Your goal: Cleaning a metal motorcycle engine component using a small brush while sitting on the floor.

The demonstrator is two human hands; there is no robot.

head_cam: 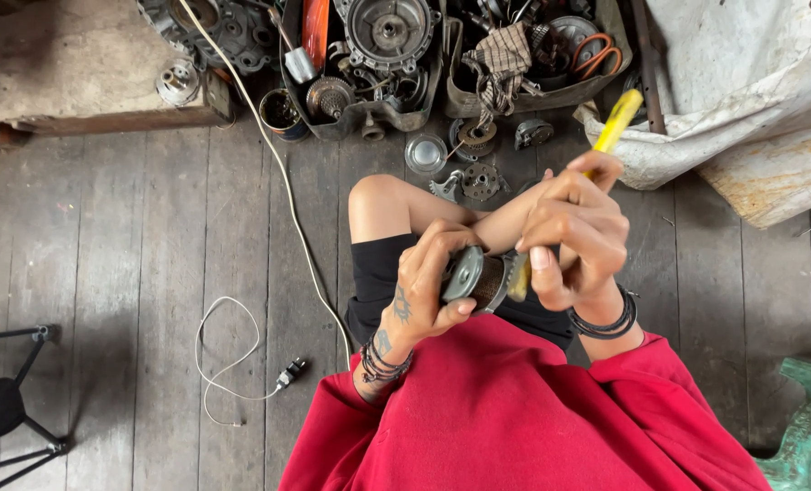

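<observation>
My left hand [428, 282] grips a small round metal part [476, 277] with a grey disc face and a dark ribbed body, held over my lap. My right hand [574, 236] is closed around a yellow-handled tool [616, 123] whose handle sticks up and away from me. The tool's tip meets the metal part between my two hands; the tip itself is hidden by my fingers. Both wrists wear dark bracelets. My bare knee [378, 200] and black shorts lie under the hands, with a red shirt [514, 409] below.
Black trays [369, 114] full of engine parts, gears and a checked rag [501, 59] stand ahead on the plank floor. Loose metal parts [478, 177] lie near my knee. A white cable [282, 173] runs across the floor. A stool leg [23, 364] is at left, white sacking [742, 82] at right.
</observation>
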